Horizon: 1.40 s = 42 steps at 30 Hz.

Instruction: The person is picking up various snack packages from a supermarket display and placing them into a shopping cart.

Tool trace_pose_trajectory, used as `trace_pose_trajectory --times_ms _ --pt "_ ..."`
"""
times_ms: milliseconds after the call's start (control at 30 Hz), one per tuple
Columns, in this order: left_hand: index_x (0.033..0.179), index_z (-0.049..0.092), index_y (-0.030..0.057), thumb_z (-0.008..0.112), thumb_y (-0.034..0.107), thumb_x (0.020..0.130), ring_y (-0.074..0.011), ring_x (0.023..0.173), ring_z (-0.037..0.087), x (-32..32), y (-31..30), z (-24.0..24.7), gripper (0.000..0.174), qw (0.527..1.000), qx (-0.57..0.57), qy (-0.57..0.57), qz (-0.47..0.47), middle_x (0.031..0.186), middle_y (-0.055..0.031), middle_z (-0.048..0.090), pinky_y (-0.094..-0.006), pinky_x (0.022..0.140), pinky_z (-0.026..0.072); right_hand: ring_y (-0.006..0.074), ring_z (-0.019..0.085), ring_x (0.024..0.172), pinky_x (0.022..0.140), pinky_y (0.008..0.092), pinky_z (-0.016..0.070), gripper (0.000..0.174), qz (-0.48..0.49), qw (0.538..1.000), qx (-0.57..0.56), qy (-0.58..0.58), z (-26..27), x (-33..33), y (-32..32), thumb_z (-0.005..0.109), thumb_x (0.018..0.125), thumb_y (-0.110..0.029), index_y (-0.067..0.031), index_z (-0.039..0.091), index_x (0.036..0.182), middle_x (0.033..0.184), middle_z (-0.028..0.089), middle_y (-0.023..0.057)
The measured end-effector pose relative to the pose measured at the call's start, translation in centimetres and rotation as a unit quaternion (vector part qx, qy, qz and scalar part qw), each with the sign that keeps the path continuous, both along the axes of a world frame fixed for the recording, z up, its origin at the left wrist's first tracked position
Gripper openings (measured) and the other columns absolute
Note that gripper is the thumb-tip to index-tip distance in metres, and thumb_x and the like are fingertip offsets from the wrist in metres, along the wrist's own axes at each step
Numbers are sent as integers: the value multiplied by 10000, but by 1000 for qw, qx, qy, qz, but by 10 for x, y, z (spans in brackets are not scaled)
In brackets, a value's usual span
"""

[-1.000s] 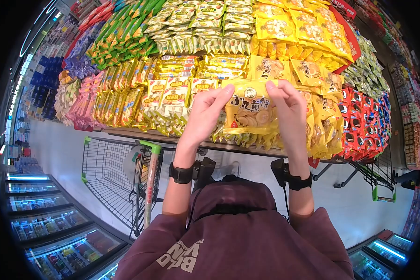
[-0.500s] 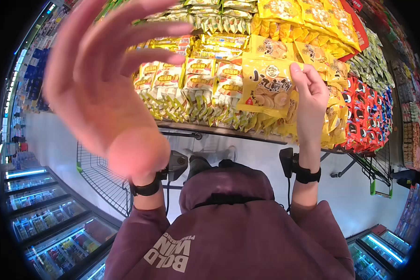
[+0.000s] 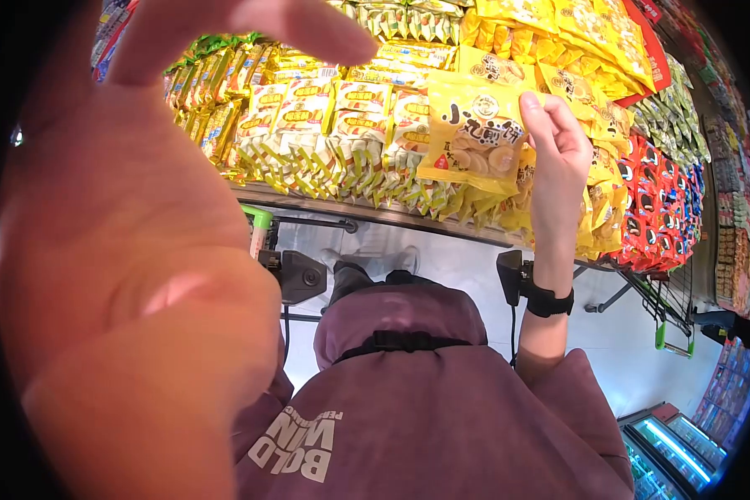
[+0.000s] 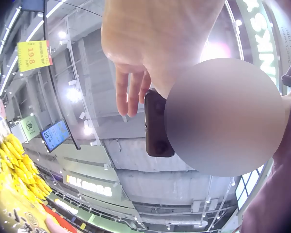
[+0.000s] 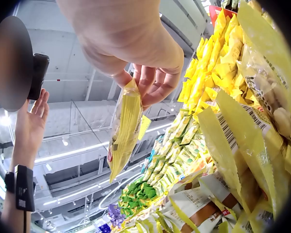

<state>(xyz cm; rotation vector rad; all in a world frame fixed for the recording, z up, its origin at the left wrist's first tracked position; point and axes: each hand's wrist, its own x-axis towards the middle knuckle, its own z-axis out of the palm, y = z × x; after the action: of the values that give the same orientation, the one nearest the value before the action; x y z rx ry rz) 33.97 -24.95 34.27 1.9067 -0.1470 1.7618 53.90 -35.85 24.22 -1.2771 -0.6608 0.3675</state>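
My right hand (image 3: 562,158) pinches a yellow packet of round biscuits (image 3: 473,137) by its upper right corner, above the display. Seen from the right wrist view, the packet (image 5: 126,128) hangs edge-on from the thumb and fingers of that hand (image 5: 131,39). My left hand (image 3: 142,242) is raised very close to the head camera, large and blurred. In the left wrist view its fingers reach beside a dark device (image 4: 157,126) at the head; contact is unclear. The right wrist view shows the left hand (image 5: 31,128) just below that device, fingers extended, no packet in it.
Stacked snack packets fill the display: white and yellow ones (image 3: 362,108) left of the held packet, red ones (image 3: 650,204) to the right. A green-handled trolley (image 3: 258,218) stands at the left, partly hidden by the left hand; another trolley (image 3: 675,308) is at the right.
My left hand has let go of the packet and risen toward the head camera, covering the left side of the view. The right hand still holds the packet, slightly farther right and higher.
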Motion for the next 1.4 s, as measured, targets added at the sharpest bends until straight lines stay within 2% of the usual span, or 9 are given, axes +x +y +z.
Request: trace_pose_trajectory --times_ms 167,367,567,600,667,767,900,1100,1400 --pt "1327 361 -52 315 534 940 -324 893 652 -1 2 7 704 1000 5 -9 -16 1146 -264 570 -325 620 558 1 424 705 658 171 321 143 -2 1000 -16 3 4 -6 1 608 936 -187 -55 632 887 779 549 -76" --pt "1316 379 -48 339 483 951 -312 885 653 9 15 9 646 999 -7 -14 -29 1139 -250 574 -315 612 554 2 416 687 645 169 312 163 -14 999 -37 17 4 -6 2 620 927 -214 -60 630 872 752 542 -78" --pt "1305 398 -44 362 432 962 -299 878 654 43 35 -40 588 986 -105 131 3 1133 -236 578 -305 605 551 -34 427 636 559 155 285 133 3 1000 -10 22 6 -6 3 607 936 -161 -41 625 881 740 623 -52" --pt "1278 438 -32 449 277 999 -245 869 657 48 34 -55 417 973 -131 187 41 1107 -183 601 -281 624 542 -32 438 642 568 154 296 132 7 1000 -5 25 8 -6 3 607 936 -161 -41 624 882 745 629 -50" --pt "1162 543 -8 566 169 953 -92 800 621 55 31 -77 275 923 -305 231 -45 1016 -72 637 -244 659 500 -29 459 655 586 151 316 131 15 999 3 28 12 -9 4 606 937 -162 -43 624 885 756 639 -44" --pt "1090 595 2 607 167 936 -38 716 559 50 27 -91 227 850 -385 327 -149 847 8 635 -211 616 469 -13 503 701 640 160 367 134 21 998 24 46 22 -18 6 607 937 -162 -36 620 896 781 657 -26" --pt "1094 608 10 660 124 901 34 629 489 51 17 -88 231 798 -439 326 -255 871 27 657 -137 530 349 8 539 747 685 174 403 141 29 998 31 47 21 -20 9 606 938 -167 -27 620 942 825 670 1" --pt "1141 600 -8 635 107 920 49 645 489 52 17 -89 252 802 -465 284 -246 914 11 673 -132 517 340 34 570 817 732 194 441 207 99 994 -4 43 22 -24 11 623 928 -148 3 590 1065 919 678 37" --pt "1121 604 -10 616 93 932 49 655 492 49 17 -86 216 804 -471 264 -250 908 12 673 -133 527 366 39 579 836 737 200 458 212 115 992 6 61 22 -27 12 636 921 -137 10 584 1065 951 679 40"
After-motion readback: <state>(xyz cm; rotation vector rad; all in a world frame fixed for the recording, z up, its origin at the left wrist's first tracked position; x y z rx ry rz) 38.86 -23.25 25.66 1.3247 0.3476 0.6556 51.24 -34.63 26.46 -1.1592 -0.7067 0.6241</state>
